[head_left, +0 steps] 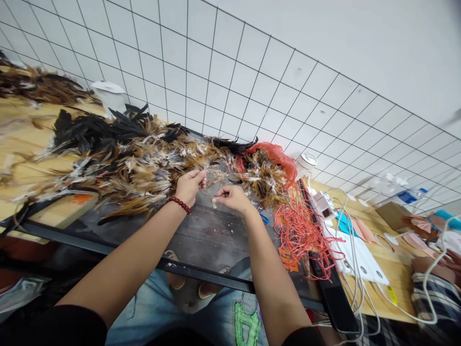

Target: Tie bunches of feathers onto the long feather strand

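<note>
My left hand (pixel 190 185), with a red bead bracelet at the wrist, is closed in a pinch on a small pale feather (pixel 212 175) at the edge of a big heap of brown, black and white feathers (pixel 126 163). My right hand (pixel 232 197) is closed too, its fingertips pinching something small and whitish that I cannot make out. Both hands hover over a dark glass tabletop (pixel 201 235), a few centimetres apart.
A red plastic bag (pixel 275 154) with more feathers lies right of my hands, beside a tangle of red rubber bands (pixel 300 230). White cables, chargers and a white cup (pixel 306 163) sit further right. Another person's arm (pixel 430 274) rests at the far right. A wire grid backs the table.
</note>
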`<state>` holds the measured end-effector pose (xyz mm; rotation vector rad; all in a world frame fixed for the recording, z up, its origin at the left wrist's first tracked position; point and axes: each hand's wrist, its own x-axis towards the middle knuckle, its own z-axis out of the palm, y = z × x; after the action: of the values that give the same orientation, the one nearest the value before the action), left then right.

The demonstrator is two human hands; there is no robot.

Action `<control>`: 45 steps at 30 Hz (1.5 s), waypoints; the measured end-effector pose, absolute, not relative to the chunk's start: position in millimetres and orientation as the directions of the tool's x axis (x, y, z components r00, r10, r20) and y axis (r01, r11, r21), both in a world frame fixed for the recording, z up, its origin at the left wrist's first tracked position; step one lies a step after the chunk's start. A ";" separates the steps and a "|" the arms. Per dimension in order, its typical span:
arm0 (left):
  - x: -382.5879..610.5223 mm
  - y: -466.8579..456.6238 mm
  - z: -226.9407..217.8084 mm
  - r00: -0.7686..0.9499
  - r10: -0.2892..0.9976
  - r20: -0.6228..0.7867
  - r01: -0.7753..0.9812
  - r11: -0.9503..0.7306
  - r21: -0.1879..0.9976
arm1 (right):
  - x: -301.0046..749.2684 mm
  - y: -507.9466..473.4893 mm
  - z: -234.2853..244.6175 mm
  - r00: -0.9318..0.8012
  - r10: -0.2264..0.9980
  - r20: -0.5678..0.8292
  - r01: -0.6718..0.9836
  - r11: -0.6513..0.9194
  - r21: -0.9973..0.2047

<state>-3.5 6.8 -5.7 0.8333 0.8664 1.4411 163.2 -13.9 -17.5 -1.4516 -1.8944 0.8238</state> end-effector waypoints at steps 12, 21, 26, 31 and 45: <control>-6.4 13.9 -6.2 -0.265 0.961 -0.073 -0.466 -0.061 0.883 | 119.5 -24.0 -21.9 -0.177 0.945 0.274 0.926 0.255 -0.280; -7.3 13.5 -2.4 -0.293 0.956 0.009 -0.356 -0.118 0.927 | 139.1 -23.5 -17.9 -0.039 0.912 0.408 0.945 0.166 -0.282; -8.1 11.1 -4.6 -0.076 0.993 0.085 -0.179 -0.097 0.979 | 142.1 -24.2 -16.5 -0.088 0.890 0.447 0.911 0.253 -0.325; -5.2 9.9 -11.6 0.132 0.991 0.002 0.007 -0.003 1.000 | 141.2 -22.9 -21.2 -0.050 0.880 0.472 0.866 0.274 -0.418; -3.0 3.8 -7.1 0.290 0.932 -0.217 -0.358 0.316 0.879 | 135.0 -7.0 -31.3 0.161 0.903 0.400 0.150 0.378 -0.914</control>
<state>-3.0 3.8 -7.1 0.8210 0.8592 1.0030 135.0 -7.0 -31.3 -1.0714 -1.3151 0.7193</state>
